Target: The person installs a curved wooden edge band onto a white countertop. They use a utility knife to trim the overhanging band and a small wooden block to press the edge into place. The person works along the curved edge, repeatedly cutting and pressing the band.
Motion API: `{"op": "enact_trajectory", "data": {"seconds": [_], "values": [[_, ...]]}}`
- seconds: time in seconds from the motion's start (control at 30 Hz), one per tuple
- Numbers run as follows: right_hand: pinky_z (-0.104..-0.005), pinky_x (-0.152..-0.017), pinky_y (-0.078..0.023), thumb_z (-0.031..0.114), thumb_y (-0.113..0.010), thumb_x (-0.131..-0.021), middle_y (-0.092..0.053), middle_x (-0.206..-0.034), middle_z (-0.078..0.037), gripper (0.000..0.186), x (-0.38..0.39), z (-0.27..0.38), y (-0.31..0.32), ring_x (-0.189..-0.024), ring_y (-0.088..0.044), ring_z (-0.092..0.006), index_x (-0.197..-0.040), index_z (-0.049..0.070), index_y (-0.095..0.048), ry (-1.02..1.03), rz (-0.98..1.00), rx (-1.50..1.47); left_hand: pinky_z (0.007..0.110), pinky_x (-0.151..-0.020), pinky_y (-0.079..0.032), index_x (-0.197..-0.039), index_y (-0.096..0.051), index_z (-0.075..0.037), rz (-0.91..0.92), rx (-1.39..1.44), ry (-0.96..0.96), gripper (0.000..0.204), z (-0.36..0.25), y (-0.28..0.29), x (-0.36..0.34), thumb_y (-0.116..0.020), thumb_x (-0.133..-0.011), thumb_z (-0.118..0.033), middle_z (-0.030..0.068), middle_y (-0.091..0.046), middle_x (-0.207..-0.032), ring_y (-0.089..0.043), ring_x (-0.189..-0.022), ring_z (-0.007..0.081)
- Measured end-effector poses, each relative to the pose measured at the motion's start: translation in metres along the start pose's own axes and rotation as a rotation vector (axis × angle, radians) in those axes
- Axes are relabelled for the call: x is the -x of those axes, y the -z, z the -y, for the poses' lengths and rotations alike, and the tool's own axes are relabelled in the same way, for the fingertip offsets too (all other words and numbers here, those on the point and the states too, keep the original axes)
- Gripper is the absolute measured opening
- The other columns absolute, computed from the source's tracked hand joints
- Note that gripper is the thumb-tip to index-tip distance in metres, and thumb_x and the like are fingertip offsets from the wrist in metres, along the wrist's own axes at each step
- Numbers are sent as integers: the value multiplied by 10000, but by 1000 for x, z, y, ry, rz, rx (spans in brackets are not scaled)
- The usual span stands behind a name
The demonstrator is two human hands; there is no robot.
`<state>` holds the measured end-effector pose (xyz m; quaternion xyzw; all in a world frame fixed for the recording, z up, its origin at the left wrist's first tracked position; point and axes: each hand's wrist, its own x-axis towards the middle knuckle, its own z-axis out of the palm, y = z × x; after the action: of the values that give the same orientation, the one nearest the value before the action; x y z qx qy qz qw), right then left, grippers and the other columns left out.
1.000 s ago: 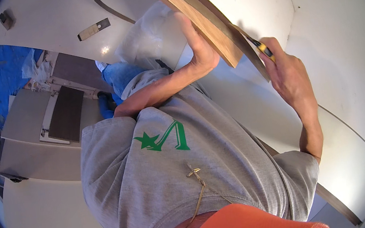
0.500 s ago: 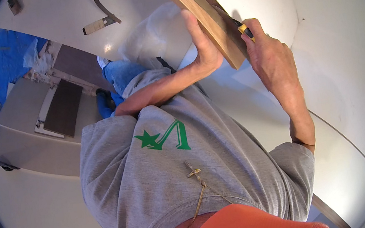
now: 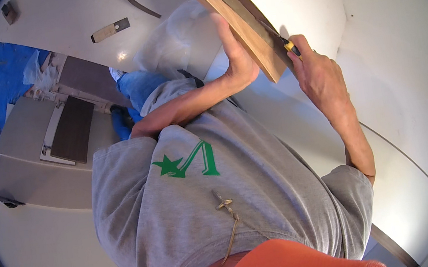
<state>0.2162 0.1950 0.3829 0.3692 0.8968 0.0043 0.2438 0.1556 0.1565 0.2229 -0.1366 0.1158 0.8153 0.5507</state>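
Shifted nearer the board (image 3: 241, 30), the knife (image 3: 292, 47) is gripped in my right hand (image 3: 321, 77); whether my left hand (image 3: 241, 58) grips I cannot tell; pressing hard could make the knife slip.

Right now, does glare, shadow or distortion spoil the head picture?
Head view: small glare spot on the pale panel; soft shadow on the white surface above the yellow-and-black tool; black corners, edges bending toward the rim; wooden piece looks reasonably sharp.

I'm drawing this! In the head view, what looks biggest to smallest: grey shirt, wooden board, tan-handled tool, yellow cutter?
1. Grey shirt
2. Wooden board
3. Tan-handled tool and yellow cutter: unsure, as the right hand hides part of the cutter.
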Motion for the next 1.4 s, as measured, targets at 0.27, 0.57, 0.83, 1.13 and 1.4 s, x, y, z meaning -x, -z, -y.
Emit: {"op": "enact_trajectory", "data": {"seconds": [0.27, 0.57, 0.83, 1.13, 1.4], "values": [[-468, -478, -463, 154, -580, -1028, -607, -606, -135, 178, 6, -11, -5, -532, -604, -365, -1134, 103, -446, -15, 42, 41, 369, -1038, -396, -1457, -387, -144, -53, 19, 19, 878, 7, -1, 5, -262, -940, -842, 37, -470, -1345, -466, -1241, 195], [-462, -473, -471, 155, -588, -1026, -620, -617, -138, 190, 11, -17, -11, -538, -620, -358, -1145, 104, -448, 23, -4, 1, 369, -1037, -401, -1443, -397, -147, 39, -27, 59, 884, 11, 10, 4, -261, -931, -855, 32, -482, -1323, -478, -1228, 191], [-461, -494, -477, 158, -575, -1034, -625, -615, -129, 181, 11, -11, -4, -549, -629, -355, -1159, 95, -459, -28, 59, 15, 373, -1062, -379, -1491, -358, -141, 30, -25, 44, 913, 4, 1, 7, -261, -930, -855, 44, -457, -1376, -455, -1268, 200], [-464, -552, -497, 163, -564, -1036, -655, -678, -133, 176, 23, -6, 37, -596, -641, -357, -1179, 117, -472, -72, 178, 135, 371, -1083, -351, -1477, -366, -119, 22, -28, -4, 912, -8, -5, 4, -273, -935, -846, 49, -444, -1398, -447, -1270, 203], [-470, -557, -497, 154, -584, -1024, -669, -715, -147, 200, 22, -1, 36, -594, -640, -360, -1191, 120, -481, -91, 109, -73, 342, -1031, -360, -1423, -425, -90, -17, -53, -50, 943, -4, -8, -2, -341, -901, -870, 68, -470, -1349, -445, -1219, 188]]}}
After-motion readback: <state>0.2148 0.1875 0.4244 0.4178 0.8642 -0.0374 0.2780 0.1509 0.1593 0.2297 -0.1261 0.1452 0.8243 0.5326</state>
